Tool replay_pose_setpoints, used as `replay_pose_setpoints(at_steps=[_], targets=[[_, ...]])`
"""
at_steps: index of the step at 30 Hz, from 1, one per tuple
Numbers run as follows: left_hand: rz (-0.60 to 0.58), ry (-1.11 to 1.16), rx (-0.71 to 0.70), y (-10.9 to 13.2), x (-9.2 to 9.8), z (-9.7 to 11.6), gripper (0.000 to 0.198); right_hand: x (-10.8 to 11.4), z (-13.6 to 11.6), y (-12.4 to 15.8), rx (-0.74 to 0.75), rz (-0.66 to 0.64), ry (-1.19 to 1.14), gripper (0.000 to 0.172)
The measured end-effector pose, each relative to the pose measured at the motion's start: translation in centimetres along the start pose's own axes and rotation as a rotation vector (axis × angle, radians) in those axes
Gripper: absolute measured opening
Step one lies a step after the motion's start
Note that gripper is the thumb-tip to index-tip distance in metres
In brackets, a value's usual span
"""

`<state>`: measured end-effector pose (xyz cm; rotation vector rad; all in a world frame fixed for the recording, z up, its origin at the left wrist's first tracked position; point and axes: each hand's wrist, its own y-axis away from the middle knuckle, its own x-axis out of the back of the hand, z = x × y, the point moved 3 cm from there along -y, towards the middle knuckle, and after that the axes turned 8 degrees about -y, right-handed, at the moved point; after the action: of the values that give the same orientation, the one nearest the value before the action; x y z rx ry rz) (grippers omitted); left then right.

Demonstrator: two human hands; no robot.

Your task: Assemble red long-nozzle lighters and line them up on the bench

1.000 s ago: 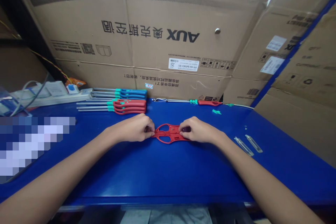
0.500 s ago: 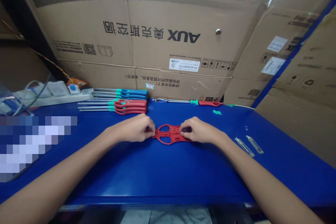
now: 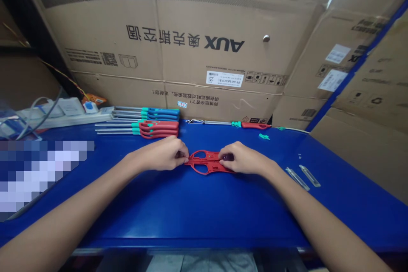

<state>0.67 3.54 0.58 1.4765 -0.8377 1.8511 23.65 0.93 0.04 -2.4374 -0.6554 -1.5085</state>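
Observation:
A flat red plastic handle piece (image 3: 205, 162) with oval cut-outs lies on the blue table (image 3: 197, 208) in the middle. My left hand (image 3: 165, 153) pinches its left end with closed fingers. My right hand (image 3: 240, 158) is curled over its right end, fingers pressed down on it. Both wrists rest low on the table.
Finished red and blue handled tools with metal rods (image 3: 146, 122) are stacked at the back left. One red-handled tool (image 3: 247, 125) lies by the cardboard boxes (image 3: 204, 42). A small teal part (image 3: 264, 137) and two clear strips (image 3: 302, 176) lie to the right. A power strip (image 3: 63, 110) sits far left.
Both hands stay on the red piece; its right end has dipped slightly toward me. Nothing else has moved.

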Motion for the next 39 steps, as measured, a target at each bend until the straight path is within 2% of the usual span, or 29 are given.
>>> replay_pose_setpoints(at_steps=[9, 24, 39], targets=[[0.012, 0.035, -0.043, -0.06, -0.56, -0.19, 0.017, -0.01, -0.22, -0.09, 0.020, -0.021, -0.001, 0.015], [0.000, -0.007, -0.039, -0.03, -0.54, -0.08, 0.017, -0.18, 0.01, -0.02, -0.038, -0.032, -0.036, 0.020], [0.006, 0.006, -0.063, -0.09, -0.69, 0.02, 0.017, -0.10, -0.18, 0.02, -0.052, -0.046, -0.034, 0.017]])
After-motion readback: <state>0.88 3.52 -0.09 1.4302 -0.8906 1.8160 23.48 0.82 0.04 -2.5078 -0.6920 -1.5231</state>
